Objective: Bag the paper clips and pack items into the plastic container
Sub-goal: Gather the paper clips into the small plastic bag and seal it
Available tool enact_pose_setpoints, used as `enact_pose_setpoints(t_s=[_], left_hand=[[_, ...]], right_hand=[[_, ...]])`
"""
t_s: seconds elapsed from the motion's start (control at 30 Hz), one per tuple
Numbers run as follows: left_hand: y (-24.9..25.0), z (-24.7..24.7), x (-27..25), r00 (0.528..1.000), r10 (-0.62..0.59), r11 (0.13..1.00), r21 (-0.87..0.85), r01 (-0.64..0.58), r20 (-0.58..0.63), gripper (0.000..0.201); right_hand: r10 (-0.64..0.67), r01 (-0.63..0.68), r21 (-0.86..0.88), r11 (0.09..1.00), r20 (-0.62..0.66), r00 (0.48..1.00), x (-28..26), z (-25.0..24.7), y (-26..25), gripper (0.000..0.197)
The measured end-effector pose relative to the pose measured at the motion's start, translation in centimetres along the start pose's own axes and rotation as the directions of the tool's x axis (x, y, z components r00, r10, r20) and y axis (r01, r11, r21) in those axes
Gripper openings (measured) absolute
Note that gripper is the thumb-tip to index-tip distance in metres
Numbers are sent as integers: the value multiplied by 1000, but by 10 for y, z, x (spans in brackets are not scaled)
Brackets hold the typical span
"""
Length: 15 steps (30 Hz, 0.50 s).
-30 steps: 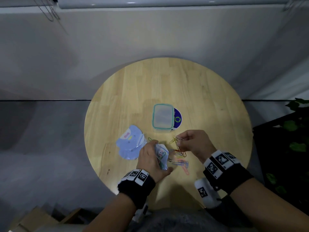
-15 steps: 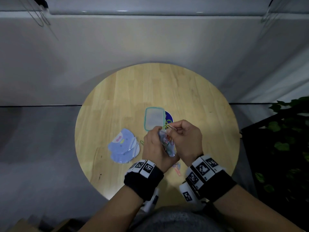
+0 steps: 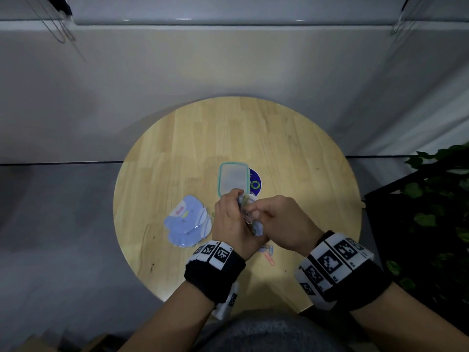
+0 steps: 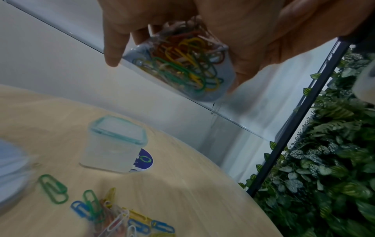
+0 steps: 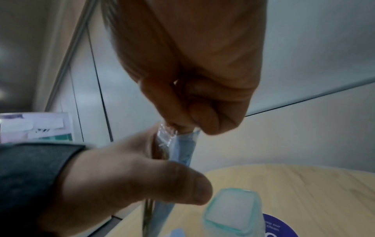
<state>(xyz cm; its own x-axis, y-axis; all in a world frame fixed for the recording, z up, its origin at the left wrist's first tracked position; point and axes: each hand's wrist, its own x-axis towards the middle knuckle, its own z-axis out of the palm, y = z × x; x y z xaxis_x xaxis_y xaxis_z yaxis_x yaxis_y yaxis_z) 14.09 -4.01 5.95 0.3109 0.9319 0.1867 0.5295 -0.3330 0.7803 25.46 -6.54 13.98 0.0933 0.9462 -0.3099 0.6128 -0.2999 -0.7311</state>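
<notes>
Bag (image 4: 182, 64) of paper clips gripped mid-frame by left hand (image 3: 232, 219); top edge pinched by right hand (image 3: 281, 222).

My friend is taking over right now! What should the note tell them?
Left hand: grips the small clear bag, partly filled with coloured clips, above the table.
Right hand: pinches the bag's top edge.
Loose paper clips lie on the table near you.
Plastic container: lid on, nothing packed yet. Blue packets lie to its left.
Left to do: bag the remaining clips, close the bag, open the container, pack everything.
</notes>
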Motion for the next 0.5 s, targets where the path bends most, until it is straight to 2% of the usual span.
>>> enact_pose_setpoints(t_s=[0.1, 0.17, 0.23, 0.3, 0.43, 0.5], left_hand=[[-3, -5, 6, 1000, -16, 1000, 14, 16, 4, 87], [2, -10, 8, 1000, 1, 1000, 13, -1, -2, 88], [9, -12, 7, 999, 47, 999, -3, -47, -25, 81], [11, -11, 6, 998, 32, 999, -34, -33, -49, 73], [3, -7, 8, 998, 28, 1000, -4, -28, -60, 64], [3, -8, 8, 999, 25, 1000, 8, -25, -24, 65]], right_hand=[[36, -8, 136, 991, -203, 978, -7, -4, -2, 30], [25, 23, 198, 980, -236, 971, -7, -4, -3, 30], [4, 44, 270, 962, -172, 985, -7, 0, -2, 30], [-4, 29, 294, 955, -88, 996, -7, 5, -2, 30], [-50, 32, 199, 979, 87, 995, -8, 6, 0, 31], [-95, 85, 115, 990, 91, 991, -7, 2, 1, 24]])
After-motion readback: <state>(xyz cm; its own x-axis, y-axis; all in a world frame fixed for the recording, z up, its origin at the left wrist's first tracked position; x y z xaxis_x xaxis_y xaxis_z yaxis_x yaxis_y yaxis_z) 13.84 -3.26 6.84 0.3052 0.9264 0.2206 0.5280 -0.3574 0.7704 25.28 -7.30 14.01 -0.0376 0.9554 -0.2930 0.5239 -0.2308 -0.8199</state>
